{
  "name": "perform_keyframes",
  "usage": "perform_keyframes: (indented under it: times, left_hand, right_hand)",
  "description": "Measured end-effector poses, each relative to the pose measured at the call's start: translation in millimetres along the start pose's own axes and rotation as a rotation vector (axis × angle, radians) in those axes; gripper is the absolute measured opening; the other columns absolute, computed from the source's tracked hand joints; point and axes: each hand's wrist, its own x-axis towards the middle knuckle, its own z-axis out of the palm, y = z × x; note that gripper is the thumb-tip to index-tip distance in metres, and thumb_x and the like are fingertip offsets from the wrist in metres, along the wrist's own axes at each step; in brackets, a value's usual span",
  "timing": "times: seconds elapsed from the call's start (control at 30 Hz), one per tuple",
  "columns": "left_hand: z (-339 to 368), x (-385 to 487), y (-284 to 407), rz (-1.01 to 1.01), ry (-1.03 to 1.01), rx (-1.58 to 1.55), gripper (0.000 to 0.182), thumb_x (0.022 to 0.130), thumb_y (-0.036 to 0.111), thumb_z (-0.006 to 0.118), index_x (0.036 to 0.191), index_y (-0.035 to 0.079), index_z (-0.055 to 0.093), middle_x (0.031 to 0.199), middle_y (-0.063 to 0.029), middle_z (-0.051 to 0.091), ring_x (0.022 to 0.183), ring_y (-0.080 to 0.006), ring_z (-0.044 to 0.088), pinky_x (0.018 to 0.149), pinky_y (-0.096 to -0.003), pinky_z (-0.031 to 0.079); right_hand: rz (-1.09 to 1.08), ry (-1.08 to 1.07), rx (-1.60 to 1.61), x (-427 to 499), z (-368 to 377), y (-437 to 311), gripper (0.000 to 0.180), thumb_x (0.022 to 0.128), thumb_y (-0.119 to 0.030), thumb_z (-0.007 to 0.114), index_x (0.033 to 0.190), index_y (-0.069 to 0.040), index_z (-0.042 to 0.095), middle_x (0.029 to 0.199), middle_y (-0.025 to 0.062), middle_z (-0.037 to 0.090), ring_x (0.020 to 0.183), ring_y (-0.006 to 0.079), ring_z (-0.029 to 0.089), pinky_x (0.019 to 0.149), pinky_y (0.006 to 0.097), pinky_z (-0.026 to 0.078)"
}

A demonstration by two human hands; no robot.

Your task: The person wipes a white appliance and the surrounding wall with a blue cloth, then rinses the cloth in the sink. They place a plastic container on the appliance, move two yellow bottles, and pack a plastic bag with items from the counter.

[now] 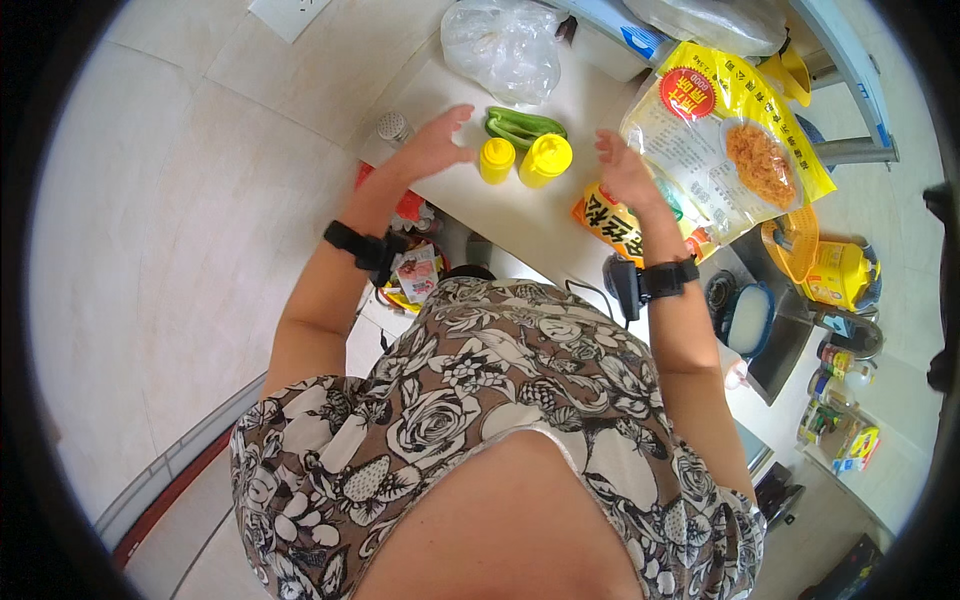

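Two yellow squeeze bottles stand upright on the pale counter, a smaller one (496, 160) on the left and a larger one (546, 160) on the right. Just behind them lies a green pepper (525, 126), seemingly cut lengthwise. My left hand (441, 142) is held left of the small bottle, fingers spread, holding nothing. My right hand (624, 169) hovers to the right of the larger bottle with its fingers partly curled and apart, and nothing shows in it. Beside and partly under the right forearm is a big yellow and clear food bag (720, 142), with an orange printed packet (611, 225) near the wrist.
A clear plastic bag (502, 52) sits at the back, and a shaker with a perforated lid (393, 127) near the left wall. A metal shelf frame (847, 75) rises at the back right. Further right are a sink (780, 352), an orange basket (790, 244) and several bottles.
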Motion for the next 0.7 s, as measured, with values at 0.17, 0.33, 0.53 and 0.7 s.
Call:
perform_keyframes:
  times: [0.17,0.33,0.53,0.7]
  left_hand:
    - [60.4,1.5,-39.9,0.141,0.110,0.022,0.080,0.073,0.014,0.074,0.140,0.008,0.031,0.136,-0.0154,0.043,0.128,-0.0277,0.039,0.101,-0.0362,0.036]
    - [85.7,12.6,-42.8,0.032,0.222,-0.063,0.069,0.071,0.012,0.074,0.130,0.004,0.040,0.119,-0.0138,0.058,0.112,-0.0273,0.055,0.096,-0.0366,0.042]
    - [43.2,6.3,21.5,0.159,0.168,-0.266,0.068,0.075,0.010,0.075,0.133,0.004,0.040,0.122,-0.0087,0.055,0.113,-0.0171,0.054,0.092,-0.0331,0.046]
    - [-33.4,22.7,128.6,0.605,0.418,-0.098,0.061,0.072,0.017,0.076,0.125,0.003,0.049,0.109,-0.0088,0.056,0.101,-0.0210,0.057,0.084,-0.0331,0.047]
  right_hand:
    - [0.023,-0.026,0.108,-4.5,50.4,19.4,0.068,0.076,-0.011,0.068,0.135,-0.004,0.034,0.127,0.0175,0.053,0.118,0.0288,0.051,0.099,0.0365,0.041]
    - [-0.084,-0.044,0.244,6.0,74.2,12.8,0.067,0.078,-0.019,0.070,0.133,-0.006,0.036,0.128,0.0150,0.053,0.118,0.0276,0.052,0.099,0.0353,0.042]
    - [-0.310,0.028,0.323,11.3,25.0,-51.7,0.075,0.073,-0.018,0.077,0.134,-0.002,0.037,0.124,0.0177,0.054,0.118,0.0281,0.051,0.098,0.0382,0.042]
    - [-0.517,0.261,0.252,9.5,-62.0,-153.0,0.069,0.076,-0.019,0.076,0.131,-0.001,0.038,0.123,0.0154,0.055,0.113,0.0253,0.055,0.094,0.0380,0.046]
